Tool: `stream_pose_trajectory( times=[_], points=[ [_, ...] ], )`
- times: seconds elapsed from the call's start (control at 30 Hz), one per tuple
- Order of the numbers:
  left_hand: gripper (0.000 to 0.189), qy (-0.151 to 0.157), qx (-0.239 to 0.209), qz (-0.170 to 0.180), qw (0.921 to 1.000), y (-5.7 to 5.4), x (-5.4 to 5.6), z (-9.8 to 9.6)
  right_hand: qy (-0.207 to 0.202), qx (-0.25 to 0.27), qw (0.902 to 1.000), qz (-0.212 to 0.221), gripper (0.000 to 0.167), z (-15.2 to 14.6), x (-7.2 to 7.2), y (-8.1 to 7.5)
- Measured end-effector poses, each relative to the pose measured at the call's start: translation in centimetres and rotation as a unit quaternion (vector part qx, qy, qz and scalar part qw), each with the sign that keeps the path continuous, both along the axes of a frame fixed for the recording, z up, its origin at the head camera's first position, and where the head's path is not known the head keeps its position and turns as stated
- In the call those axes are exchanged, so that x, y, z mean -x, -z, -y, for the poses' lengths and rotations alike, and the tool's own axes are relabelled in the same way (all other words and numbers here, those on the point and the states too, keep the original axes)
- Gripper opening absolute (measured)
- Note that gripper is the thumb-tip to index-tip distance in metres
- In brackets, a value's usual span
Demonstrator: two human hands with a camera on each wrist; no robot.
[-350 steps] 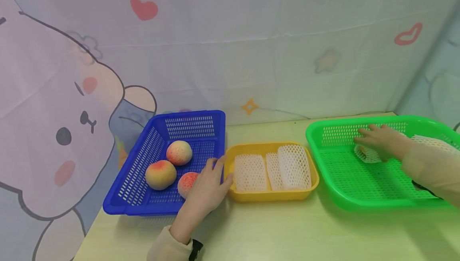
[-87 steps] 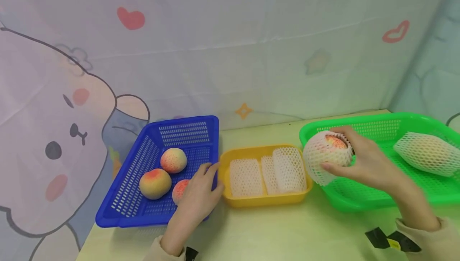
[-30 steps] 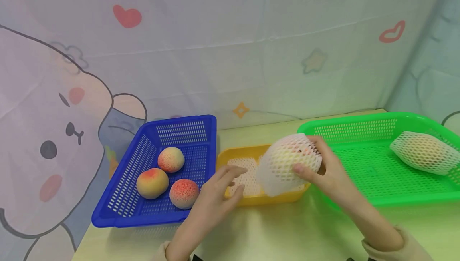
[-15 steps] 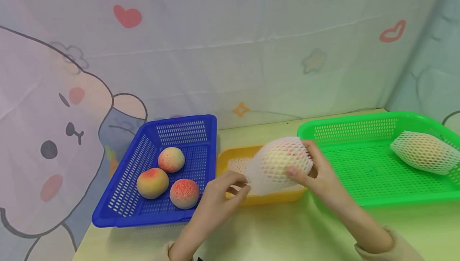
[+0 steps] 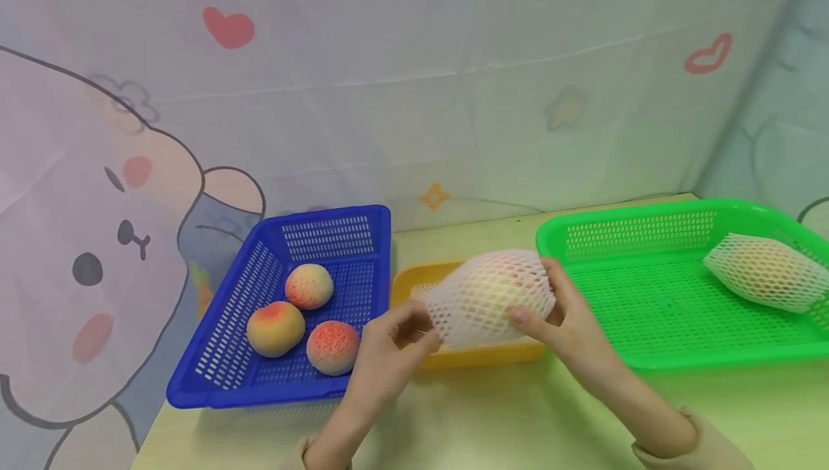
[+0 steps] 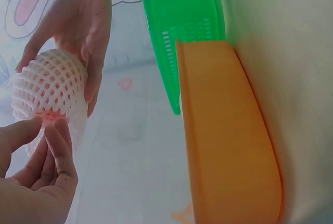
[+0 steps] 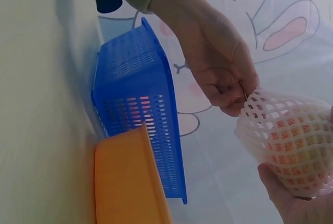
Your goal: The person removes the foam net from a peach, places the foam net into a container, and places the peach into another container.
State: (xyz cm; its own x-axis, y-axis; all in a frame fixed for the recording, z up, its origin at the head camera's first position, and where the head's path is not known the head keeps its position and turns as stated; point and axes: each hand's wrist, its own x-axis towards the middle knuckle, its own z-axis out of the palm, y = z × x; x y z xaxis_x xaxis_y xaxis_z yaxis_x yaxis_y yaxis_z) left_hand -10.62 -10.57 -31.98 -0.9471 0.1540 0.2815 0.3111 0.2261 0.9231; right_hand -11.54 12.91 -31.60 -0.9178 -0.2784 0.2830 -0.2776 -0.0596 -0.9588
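Observation:
A peach in a white foam net sleeve [image 5: 495,294] is held up over the yellow tray [image 5: 482,360] in the head view. My right hand [image 5: 573,319] grips its right end, thumb [image 5: 527,320] on the near side. The sleeve's loose left end is pinched between the thumb and fingers of my left hand [image 5: 391,348]. In the left wrist view the left fingertips [image 6: 54,135] close on the net's edge, red peach skin showing through the mesh. From the right wrist, the left hand [image 7: 221,63] tugs at the rim of the netting [image 7: 255,117].
At left a blue basket [image 5: 216,383] holds 3 bare peaches [image 5: 275,330]. At right stands a green basket [image 5: 648,362] with one netted peach [image 5: 767,272] in it. Part of a flat foam net [image 5: 421,290] shows in the yellow tray. A printed cloth [image 5: 388,96] hangs behind.
Earlier, my right hand reached into the green basket, then brought the netted peach left over the yellow tray. My left hand left the blue basket's edge and now pinches the sleeve's end.

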Motion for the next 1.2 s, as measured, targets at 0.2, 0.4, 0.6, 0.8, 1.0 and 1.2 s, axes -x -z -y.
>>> stream_pose_trajectory(
  times=[0.2, 0.4, 0.6, 0.8, 1.0, 1.2],
  points=[
    [0.036, 0.024, -0.071, 0.037, 0.9965, 0.07, -0.01, -0.02, -0.009, 0.005, 1.0000, 0.001, 0.054, 0.16, 0.00, 0.08],
    [0.054, 0.080, -0.072, 0.044, 0.9932, 0.41, 0.11, -0.18, -0.015, 0.010, 0.9998, 0.002, 0.056, 0.22, -0.08, 0.06],
    [0.060, 0.101, -0.069, 0.059, 0.9907, 0.66, 0.11, -0.29, -0.037, 0.020, 0.9991, -0.005, 0.057, 0.38, -0.23, 0.13],
    [0.058, 0.083, -0.062, 0.071, 0.9920, 0.63, -0.07, -0.48, -0.045, 0.009, 0.9988, -0.014, 0.056, 0.46, -0.33, 0.21],
    [0.057, 0.078, -0.056, 0.065, 0.9933, 0.69, -0.13, -0.58, -0.044, 0.001, 0.9989, -0.018, 0.057, 0.56, -0.39, 0.31],
    [0.055, 0.073, -0.041, 0.058, 0.9948, 0.79, -0.08, -0.65, -0.048, 0.002, 0.9985, -0.026, 0.055, 0.63, -0.32, 0.47]
  ],
)
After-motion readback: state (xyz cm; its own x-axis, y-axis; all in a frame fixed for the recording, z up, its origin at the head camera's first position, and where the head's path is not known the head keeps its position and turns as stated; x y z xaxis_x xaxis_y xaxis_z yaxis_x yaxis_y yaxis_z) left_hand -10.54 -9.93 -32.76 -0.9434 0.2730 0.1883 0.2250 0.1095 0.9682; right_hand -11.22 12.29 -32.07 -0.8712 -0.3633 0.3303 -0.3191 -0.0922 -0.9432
